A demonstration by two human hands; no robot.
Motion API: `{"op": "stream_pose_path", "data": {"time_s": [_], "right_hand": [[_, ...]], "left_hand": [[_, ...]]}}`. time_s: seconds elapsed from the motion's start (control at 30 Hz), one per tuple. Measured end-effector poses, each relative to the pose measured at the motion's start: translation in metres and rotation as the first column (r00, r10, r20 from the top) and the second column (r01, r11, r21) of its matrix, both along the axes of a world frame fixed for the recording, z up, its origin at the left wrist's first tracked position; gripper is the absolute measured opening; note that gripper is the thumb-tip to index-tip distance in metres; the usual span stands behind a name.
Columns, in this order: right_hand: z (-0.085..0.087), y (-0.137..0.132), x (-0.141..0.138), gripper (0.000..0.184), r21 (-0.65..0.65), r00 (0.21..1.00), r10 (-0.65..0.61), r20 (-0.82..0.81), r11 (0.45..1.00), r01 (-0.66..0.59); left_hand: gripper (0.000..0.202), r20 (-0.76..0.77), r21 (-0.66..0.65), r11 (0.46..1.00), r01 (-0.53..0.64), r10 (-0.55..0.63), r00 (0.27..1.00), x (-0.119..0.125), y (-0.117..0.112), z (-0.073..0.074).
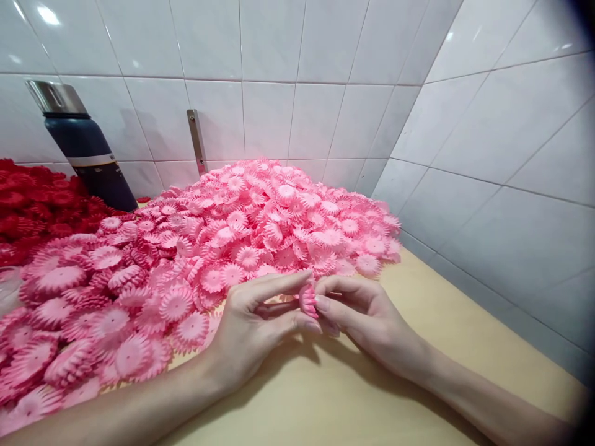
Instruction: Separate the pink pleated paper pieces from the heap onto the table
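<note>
Between my two hands is a small pink fringed flower piece, turned on edge so its petal tips show. My left hand pinches it from the left, with the thumb below and the fingers above and behind. From the right, the thumb and fingers of my right hand are closed on the same piece. Both hands are just above the table, in front of a big heap of pink petal discs. Many of these discs have a small hole in the middle. The fingers hide part of the held piece.
A dark blue bottle with a steel cap stands at the back left, beside a pile of red petal pieces. White tiled walls bound the pale wooden table behind and right. A metal strip is fixed to the wall.
</note>
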State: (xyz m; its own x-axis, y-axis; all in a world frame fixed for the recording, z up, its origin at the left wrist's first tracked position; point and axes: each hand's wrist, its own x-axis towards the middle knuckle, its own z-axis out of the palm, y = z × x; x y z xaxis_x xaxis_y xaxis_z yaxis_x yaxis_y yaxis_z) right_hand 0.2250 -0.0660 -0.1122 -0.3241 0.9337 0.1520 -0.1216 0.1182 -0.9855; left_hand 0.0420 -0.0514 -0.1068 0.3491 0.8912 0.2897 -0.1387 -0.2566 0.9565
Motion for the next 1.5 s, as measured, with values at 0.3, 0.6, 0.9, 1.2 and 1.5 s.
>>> {"op": "stream_pose_path", "data": {"time_s": [0.3,0.6,0.9,1.2,1.5], "right_hand": [[0.001,0.000,-0.003,0.024,-0.139,0.988,-0.150,-0.028,0.980,0.145],[-0.002,0.000,0.002,0.019,-0.050,0.992,-0.118,-0.040,0.992,0.116],[0.012,-0.003,-0.008,0.025,-0.052,0.999,-0.038,0.006,0.998,0.039],[0.019,0.014,0.012,0.023,-0.178,0.885,-0.353,-0.302,0.933,0.312],[0.010,0.001,0.001,0.025,0.040,0.948,-0.308,0.083,0.951,0.306]], "left_hand": [[0.013,-0.097,0.348,0.906,-0.241,0.290,0.952,0.001,-0.002,0.005],[0.024,-0.051,0.460,0.872,-0.170,0.217,0.975,0.000,-0.004,0.000],[0.030,-0.088,0.572,0.818,-0.056,0.130,0.988,0.000,-0.007,-0.002],[0.034,0.021,0.592,0.773,-0.228,0.268,0.963,-0.003,-0.008,-0.006],[0.037,-0.316,0.640,0.760,0.112,0.127,0.940,0.000,-0.010,0.007]]}}
